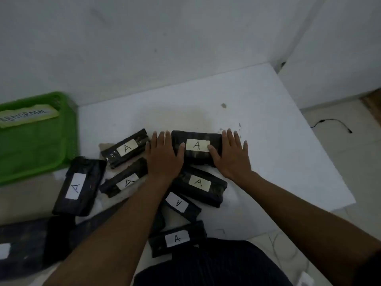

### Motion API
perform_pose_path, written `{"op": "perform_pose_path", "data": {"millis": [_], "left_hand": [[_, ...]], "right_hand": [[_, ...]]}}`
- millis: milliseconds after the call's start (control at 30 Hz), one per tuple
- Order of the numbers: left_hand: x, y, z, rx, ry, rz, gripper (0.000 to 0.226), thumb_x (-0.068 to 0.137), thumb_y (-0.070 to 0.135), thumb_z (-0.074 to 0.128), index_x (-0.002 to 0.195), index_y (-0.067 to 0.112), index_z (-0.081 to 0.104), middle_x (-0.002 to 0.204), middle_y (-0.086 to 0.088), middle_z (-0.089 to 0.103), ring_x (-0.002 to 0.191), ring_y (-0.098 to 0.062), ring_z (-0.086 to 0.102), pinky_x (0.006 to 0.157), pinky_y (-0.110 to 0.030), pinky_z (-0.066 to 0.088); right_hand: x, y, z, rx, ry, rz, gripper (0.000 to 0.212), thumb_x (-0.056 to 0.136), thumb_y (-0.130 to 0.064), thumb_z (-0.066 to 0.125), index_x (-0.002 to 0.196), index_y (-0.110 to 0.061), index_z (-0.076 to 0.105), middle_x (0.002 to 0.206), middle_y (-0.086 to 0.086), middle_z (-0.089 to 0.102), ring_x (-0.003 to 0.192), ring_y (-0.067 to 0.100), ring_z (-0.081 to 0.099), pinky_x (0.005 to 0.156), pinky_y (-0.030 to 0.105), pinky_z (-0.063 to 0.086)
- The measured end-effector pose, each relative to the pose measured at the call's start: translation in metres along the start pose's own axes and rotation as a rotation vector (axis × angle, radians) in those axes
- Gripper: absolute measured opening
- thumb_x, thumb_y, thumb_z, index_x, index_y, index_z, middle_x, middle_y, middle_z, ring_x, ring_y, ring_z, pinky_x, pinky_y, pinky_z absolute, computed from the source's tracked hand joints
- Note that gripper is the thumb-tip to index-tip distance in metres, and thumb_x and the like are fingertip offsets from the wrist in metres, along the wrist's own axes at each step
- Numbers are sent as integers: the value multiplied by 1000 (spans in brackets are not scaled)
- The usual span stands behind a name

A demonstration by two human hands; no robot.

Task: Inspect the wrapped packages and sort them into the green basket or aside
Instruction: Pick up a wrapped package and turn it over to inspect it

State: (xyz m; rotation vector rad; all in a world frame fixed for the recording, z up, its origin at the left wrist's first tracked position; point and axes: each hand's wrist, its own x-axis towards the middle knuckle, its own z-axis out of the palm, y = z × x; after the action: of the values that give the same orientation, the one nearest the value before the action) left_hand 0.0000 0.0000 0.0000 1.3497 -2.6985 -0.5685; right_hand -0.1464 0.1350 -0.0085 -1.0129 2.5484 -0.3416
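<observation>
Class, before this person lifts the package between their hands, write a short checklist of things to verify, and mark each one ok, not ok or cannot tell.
1. Left hand placed at the end of the far package: ok.
2. Right hand placed at the opposite end: ok.
3. Fingers curled round the package: not ok, both hands lie flat.
4. Label readable: ok, it shows "A".
5. Wrapping intact: cannot tell.
6. Green basket has room: ok.

Seven black wrapped packages (196, 147) show "A" labels; one green basket (37, 139) sits far left; two hands (165, 155).
</observation>
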Motion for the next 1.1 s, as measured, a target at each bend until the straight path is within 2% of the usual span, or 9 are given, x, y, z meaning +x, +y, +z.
{"op": "perform_pose_path", "data": {"millis": [200, 367, 500, 600, 700, 800, 867, 967, 1100], "left_hand": [[10, 7, 23, -124, -59, -157, 68, 101, 52, 39, 152, 8, 32, 152, -16, 43, 143, -33, 33, 117, -46, 28], [9, 14, 30, -443, -77, -310, 61, 99, 50, 44, 151, 18, 35, 144, -9, 51, 131, -29, 49, 109, -45, 41], [8, 21, 16, -676, 45, -391, 46, 96, 40, 57, 137, 20, 54, 127, 0, 62, 117, -17, 58, 102, -35, 47], [10, 16, -10, -921, 71, -493, 49, 88, 49, 66, 127, 19, 64, 119, 2, 65, 107, -12, 62, 96, -32, 53], [14, 10, -48, -1031, 136, -452, 54, 85, 52, 69, 127, 20, 64, 126, -5, 63, 110, -17, 63, 95, -41, 56], [18, 15, -103, -1183, 240, -359, 48, 88, 44, 69, 131, 28, 56, 126, -1, 63, 111, -16, 63, 96, -40, 55], [20, 18, -144, -1320, 283, -269, 39, 86, 38, 70, 121, 35, 53, 119, 0, 66, 107, -15, 65, 94, -41, 56], [17, 19, -203, -1343, 329, -135, 32, 94, 28, 66, 121, 29, 48, 103, 3, 68, 90, -10, 68, 89, -41, 57], [2, 12, -259, -1259, 380, -32, 40, 96, 36, 62, 133, 25, 51, 110, 8, 71, 103, -9, 68, 97, -38, 54]], "right_hand": [[7, 4, 19, 213, -41, 67, 83, 98, -62, 32, 158, -8, 13, 166, 10, 15, 154, 24, 6, 126, 46, 4], [7, -7, 19, 602, -23, 147, 55, 97, -48, 49, 143, -20, 38, 137, 4, 55, 124, 20, 52, 106, 45, 46], [11, -24, 3, 774, 19, 124, 66, 94, -48, 49, 149, -16, 34, 141, 6, 51, 128, 19, 50, 110, 44, 43], [17, -44, -24, 860, 73, 52, 53, 100, -32, 55, 148, -16, 40, 140, 2, 53, 127, 15, 50, 111, 37, 42], [18, -71, -60, 950, 160, -38, 51, 100, -25, 57, 148, -20, 41, 135, -5, 54, 121, 9, 52, 103, 25, 47], [15, -106, -92, 1070, 197, -137, 54, 101, -24, 56, 151, -21, 37, 142, -1, 51, 124, 15, 54, 94, 28, 57], [11, -131, -114, 1167, 211, -212, 54, 102, -23, 54, 152, -23, 34, 146, 2, 48, 125, 18, 56, 92, 31, 58], [3, -165, -147, 1291, 194, -319, 55, 102, -24, 53, 153, -26, 31, 145, -1, 48, 124, 15, 57, 98, 36, 56], [-8, -198, -178, 1326, 175, -413, 65, 94, -41, 60, 152, -34, 33, 145, -11, 50, 129, 10, 53, 108, 45, 48]]}}
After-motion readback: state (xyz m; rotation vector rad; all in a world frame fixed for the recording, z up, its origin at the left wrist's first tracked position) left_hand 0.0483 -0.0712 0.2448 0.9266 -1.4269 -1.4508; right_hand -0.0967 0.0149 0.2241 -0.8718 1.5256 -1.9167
